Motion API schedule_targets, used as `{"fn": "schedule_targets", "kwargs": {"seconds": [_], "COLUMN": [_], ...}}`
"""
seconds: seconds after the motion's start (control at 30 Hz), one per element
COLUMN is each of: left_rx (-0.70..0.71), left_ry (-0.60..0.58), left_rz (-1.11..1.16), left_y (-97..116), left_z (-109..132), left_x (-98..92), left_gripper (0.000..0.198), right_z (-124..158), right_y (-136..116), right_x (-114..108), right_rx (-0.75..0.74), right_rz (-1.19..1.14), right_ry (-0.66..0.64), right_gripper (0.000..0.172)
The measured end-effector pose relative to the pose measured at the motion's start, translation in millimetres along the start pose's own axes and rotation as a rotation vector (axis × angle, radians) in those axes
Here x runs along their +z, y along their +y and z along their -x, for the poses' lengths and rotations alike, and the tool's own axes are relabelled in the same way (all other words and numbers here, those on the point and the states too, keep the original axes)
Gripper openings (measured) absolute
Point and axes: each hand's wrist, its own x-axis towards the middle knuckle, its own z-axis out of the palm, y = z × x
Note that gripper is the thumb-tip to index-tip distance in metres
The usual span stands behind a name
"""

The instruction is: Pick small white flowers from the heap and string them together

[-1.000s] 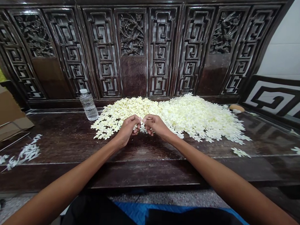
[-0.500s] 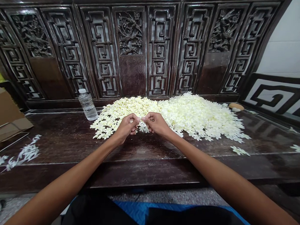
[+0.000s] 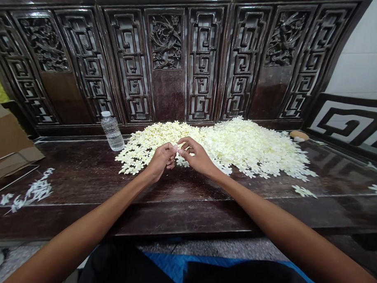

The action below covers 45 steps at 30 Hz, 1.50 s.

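Note:
My left hand (image 3: 163, 158) is closed in a pinch, thumb against forefinger, over the front edge of a pile of artificial-looking flowers. Whatever small thing it pinches is too hidden to name. My right hand (image 3: 194, 155) meets it from the right, nearly touching. Its forefinger is raised and its thumb stands apart from it, with nothing clear between them. Behind both hands spreads the pile of pale petalled flowers (image 3: 247, 145), yellower on the left (image 3: 164, 132) and whiter on the right.
A clear plastic bottle (image 3: 113, 132) stands left of the pile. Thin white strips (image 3: 36, 190) and a cardboard box (image 3: 12, 141) lie farther left. A few loose flowers (image 3: 304, 191) and a tan oval object (image 3: 299, 135) are at right. The dark wooden bench (image 3: 179, 217) has a carved back.
My right forefinger has lifted and the right fingers have loosened from their pinch. My left hand keeps its pinch. The view has shifted slightly.

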Motion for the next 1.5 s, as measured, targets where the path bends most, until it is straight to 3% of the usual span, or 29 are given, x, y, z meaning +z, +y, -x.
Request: {"fn": "schedule_targets", "kwargs": {"seconds": [0.1,0.23,0.43,0.73,1.1,1.5], "left_rx": [-0.006,-0.025,-0.084,-0.092,-0.157,-0.206], "left_ry": [0.001,0.010,0.023,0.046,0.016,0.034], "left_rz": [0.046,0.142,0.256,0.350,0.348,0.302], "left_y": [-2,-4,-5,-1,-3,1], "left_z": [-1,-1,-1,0,0,1], "left_x": [-2.4,-1.8,3.3,5.6,4.8,5.8], "left_gripper": [0.048,0.047,0.047,0.044,0.040,0.036], "right_z": [1,3,4,5,6,6], "right_y": [-4,-6,-3,1,-1,-12], "right_x": [2,5,8,11,13,8], "right_rx": [-0.132,-0.186,-0.197,-0.224,-0.233,-0.252], "right_rz": [0.098,0.113,0.118,0.137,0.091,0.116], "right_ry": [0.032,0.093,0.163,0.152,0.241,0.215], "right_gripper": [0.026,0.025,0.030,0.027,0.026,0.025]}}
